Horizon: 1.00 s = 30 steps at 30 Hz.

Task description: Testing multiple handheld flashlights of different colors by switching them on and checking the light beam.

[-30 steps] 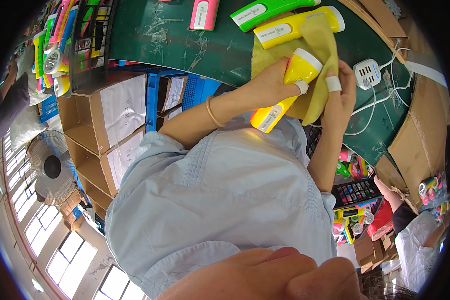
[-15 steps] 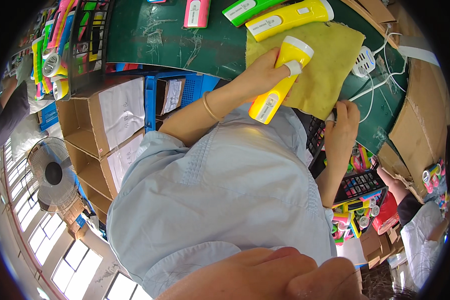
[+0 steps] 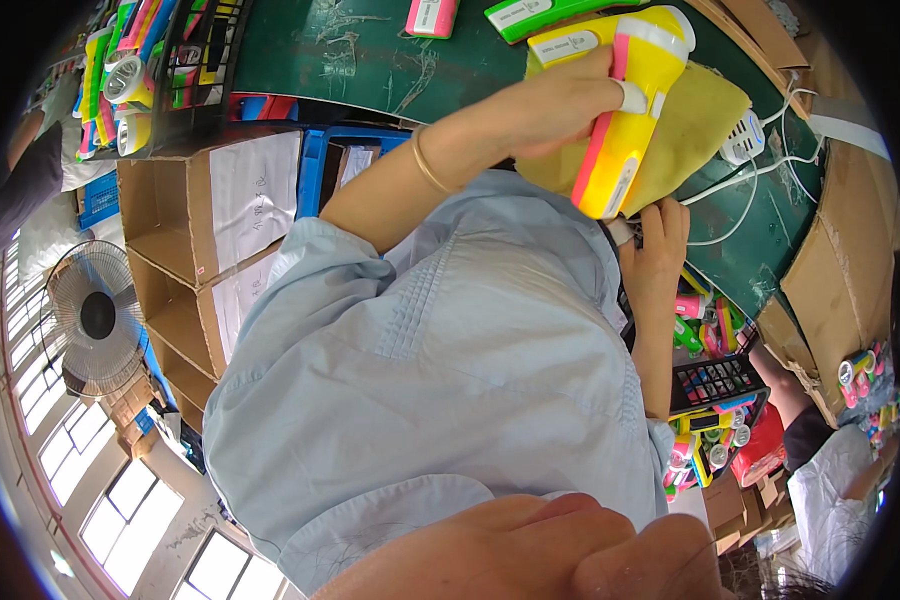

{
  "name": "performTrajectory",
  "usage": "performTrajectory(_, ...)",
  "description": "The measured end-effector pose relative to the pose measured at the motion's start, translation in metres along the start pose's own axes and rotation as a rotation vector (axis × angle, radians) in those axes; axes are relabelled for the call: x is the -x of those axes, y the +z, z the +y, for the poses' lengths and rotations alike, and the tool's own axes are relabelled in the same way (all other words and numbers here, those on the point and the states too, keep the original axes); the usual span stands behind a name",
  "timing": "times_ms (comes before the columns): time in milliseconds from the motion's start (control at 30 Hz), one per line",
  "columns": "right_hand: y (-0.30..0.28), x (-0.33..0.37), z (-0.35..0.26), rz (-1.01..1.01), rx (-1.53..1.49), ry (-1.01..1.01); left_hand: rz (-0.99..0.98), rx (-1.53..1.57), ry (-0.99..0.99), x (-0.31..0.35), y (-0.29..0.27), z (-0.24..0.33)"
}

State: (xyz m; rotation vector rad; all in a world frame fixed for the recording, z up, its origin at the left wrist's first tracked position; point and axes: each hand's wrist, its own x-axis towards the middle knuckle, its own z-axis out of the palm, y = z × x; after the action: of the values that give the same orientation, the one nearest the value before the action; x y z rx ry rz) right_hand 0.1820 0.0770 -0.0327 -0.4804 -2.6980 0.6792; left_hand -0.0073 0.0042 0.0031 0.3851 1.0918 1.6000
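Observation:
My left hand (image 3: 575,105), with a white wrap on the thumb, is closed around a yellow flashlight with a pink side (image 3: 625,120). It is tilted, white-rimmed head up, above a yellow cloth (image 3: 705,120) on the green table. Behind it another yellow flashlight (image 3: 562,44) lies partly hidden. My right hand (image 3: 658,240) is at the near edge of the cloth, fingers curled; what they hold, if anything, is hidden.
A green flashlight (image 3: 530,14) and a pink one (image 3: 432,16) lie farther back on the table (image 3: 300,60). A white power strip (image 3: 744,138) with cables sits right of the cloth. Black baskets of flashlights stand at far left and lower right (image 3: 715,380).
My left hand has lifted the flashlight up and to the right, turning its pink side into view. My right hand has shifted slightly left, its fingers more curled.

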Motion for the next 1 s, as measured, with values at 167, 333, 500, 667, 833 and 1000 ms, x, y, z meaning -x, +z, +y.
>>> performTrajectory(167,0.012,0.005,0.007,0.113,0.206,-0.201,0.129,-0.257,0.442,-0.021,0.007,0.046)
performTrajectory(333,0.022,0.009,0.008,0.234,0.153,-0.219,0.609,-0.94,0.659,-0.036,0.004,0.061)
performTrajectory(500,0.024,0.019,0.016,0.206,0.149,-0.271,0.607,-1.038,0.636,-0.031,0.01,0.068)
performTrajectory(667,0.015,0.015,0.005,0.024,0.156,-0.181,0.642,-1.014,0.784,-0.041,-0.003,0.059)
performTrajectory(833,-0.027,0.014,-0.003,-0.104,0.582,0.032,0.107,0.036,0.253,-0.027,-0.027,0.054)
performTrajectory(1000,-0.042,0.026,0.004,-0.415,1.1,0.105,-0.155,0.47,-0.053,-0.018,-0.034,0.036)
